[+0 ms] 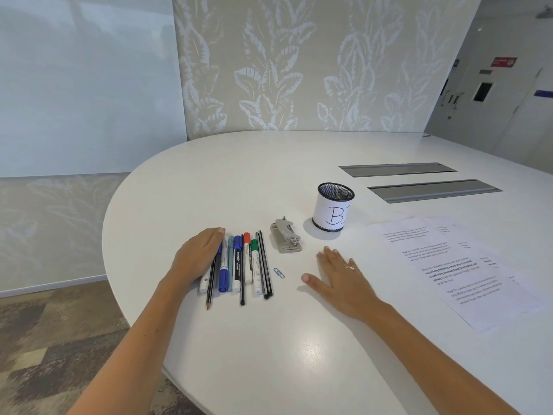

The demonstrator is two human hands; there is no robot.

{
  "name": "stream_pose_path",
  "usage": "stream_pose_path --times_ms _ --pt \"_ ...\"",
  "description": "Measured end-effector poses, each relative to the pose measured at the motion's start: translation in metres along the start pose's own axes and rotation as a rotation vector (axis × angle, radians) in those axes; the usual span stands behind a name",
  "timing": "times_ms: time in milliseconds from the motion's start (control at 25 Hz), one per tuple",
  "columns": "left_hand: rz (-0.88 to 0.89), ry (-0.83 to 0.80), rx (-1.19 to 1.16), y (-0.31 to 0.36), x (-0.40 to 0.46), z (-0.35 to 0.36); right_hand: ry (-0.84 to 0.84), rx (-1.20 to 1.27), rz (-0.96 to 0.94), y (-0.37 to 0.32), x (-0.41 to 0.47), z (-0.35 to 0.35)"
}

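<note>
We see the left hand (pixel 199 256) on the white round table (pixel 269 369), well to the left of the black mesh cup with a white paper label marked B (pixel 333 209). The hand is flat, with its fingers straight and close together. It holds nothing, and its side touches the row of pens, markers and pencils (pixel 241 265) lying side by side. A small blue paper clip (pixel 279 272) lies just right of the row, left of the cup and nearer to us. The grey metal hole punch (pixel 285 238) sits just left of the cup. The right hand (pixel 338 275) lies flat on the table in front of the cup, fingers spread wide, holding nothing. White printed paper sheets (pixel 449 265) lie to the right of the cup.
</note>
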State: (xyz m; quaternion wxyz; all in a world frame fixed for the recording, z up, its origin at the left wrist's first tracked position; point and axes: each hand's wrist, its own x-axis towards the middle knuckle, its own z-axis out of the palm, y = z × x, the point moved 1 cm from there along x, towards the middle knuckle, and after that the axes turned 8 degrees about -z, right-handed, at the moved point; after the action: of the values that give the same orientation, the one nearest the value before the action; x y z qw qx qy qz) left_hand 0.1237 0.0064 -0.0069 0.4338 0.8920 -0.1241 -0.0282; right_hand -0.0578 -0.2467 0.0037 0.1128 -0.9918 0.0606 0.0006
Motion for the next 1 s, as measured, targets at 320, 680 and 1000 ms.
stream_pose_path --times_ms 320,680,1000 --pt "0.015 0.006 -0.021 0.0 -0.002 -0.001 -0.045 -0.062 -0.09 -0.061 0.002 0.02" --pt "0.029 0.015 -0.003 -0.001 -0.001 0.001 -0.019 -0.048 -0.128 -0.067 -0.017 0.028" --pt "0.038 0.009 -0.028 -0.004 -0.001 0.001 0.353 0.331 -0.097 -0.068 0.017 0.017"
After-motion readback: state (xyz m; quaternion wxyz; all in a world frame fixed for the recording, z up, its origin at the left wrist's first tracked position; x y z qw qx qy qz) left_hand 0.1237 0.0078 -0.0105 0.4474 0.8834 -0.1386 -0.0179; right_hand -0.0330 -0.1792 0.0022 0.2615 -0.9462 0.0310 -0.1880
